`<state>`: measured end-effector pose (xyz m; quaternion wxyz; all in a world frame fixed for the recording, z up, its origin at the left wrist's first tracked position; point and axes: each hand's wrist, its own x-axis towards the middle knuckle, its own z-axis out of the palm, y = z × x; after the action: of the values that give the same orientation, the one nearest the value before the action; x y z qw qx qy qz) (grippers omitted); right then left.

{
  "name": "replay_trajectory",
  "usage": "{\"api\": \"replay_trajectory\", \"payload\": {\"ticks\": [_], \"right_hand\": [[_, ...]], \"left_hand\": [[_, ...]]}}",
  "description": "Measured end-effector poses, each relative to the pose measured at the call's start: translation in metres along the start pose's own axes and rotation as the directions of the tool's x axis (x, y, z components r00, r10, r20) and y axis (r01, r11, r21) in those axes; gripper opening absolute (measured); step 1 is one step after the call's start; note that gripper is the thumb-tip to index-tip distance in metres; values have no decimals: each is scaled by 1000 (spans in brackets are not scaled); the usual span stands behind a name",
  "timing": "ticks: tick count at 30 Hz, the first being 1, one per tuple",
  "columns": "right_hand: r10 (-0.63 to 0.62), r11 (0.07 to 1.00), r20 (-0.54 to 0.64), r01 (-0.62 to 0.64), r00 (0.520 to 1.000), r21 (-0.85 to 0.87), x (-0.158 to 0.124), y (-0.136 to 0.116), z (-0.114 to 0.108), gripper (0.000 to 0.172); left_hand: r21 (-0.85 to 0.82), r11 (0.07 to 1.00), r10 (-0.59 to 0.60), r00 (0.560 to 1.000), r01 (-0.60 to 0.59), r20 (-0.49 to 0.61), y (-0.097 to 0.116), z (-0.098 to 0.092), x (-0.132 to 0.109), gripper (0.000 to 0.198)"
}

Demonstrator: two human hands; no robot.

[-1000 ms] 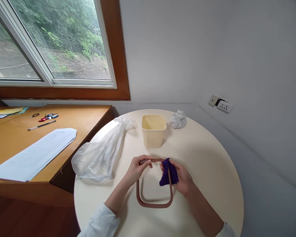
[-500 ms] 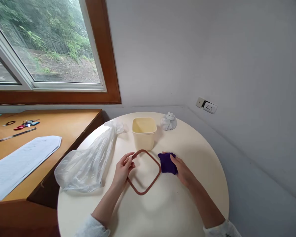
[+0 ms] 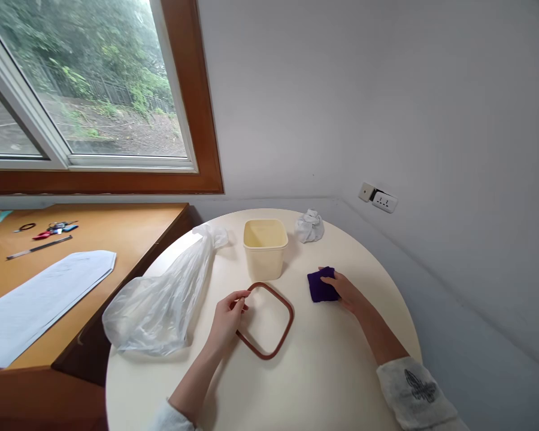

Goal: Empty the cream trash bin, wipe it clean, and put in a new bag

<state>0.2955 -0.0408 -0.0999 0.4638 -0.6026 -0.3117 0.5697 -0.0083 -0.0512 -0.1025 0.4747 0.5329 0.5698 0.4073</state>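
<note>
Pinched in my left hand [image 3: 228,314] is the left side of a brown, rounded-square frame [image 3: 288,328], which is tilted above the table. A folded purple cloth [image 3: 320,286] is gripped in my right hand [image 3: 345,291], with the thumb on top and the other fingers mostly hidden beneath it. The cloth is apart from the frame, to its right. Just beyond the frame stands a cream, square plastic bin [image 3: 266,263], open at the top.
On the round white table [image 3: 323,383] lie a clear plastic bag [image 3: 157,311] at left and a knotted whitish bag [image 3: 309,226] at the back. A wooden desk [image 3: 135,221] adjoins at left, bearing papers [image 3: 49,299], a pen [image 3: 39,247] and keys [image 3: 56,228]. Walls stand behind and right.
My right hand has carried the purple cloth to the right, away from the frame. My left hand still holds the frame, almost in the same place. The view has shifted slightly.
</note>
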Motion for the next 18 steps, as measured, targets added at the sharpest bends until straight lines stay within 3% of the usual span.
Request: {"api": "replay_trajectory", "payload": {"ticks": [6,10,14,18], "right_hand": [[-39,998,-92,43,995,42,32,8,14,37],[-79,995,-65,82,995,48,52,11,29,32],[-136,991,-43,135,990,-22,63,14,38,42],[-246,961,-123,225,961,-164,71,20,39,60]], "left_hand": [[276,958,65,997,-74,43,6,-1,-6,27],[377,921,69,994,-96,84,7,-2,-9,26],[423,894,102,987,-144,120,6,-3,-10,23],[418,899,74,985,-134,157,6,-4,-12,22]]}}
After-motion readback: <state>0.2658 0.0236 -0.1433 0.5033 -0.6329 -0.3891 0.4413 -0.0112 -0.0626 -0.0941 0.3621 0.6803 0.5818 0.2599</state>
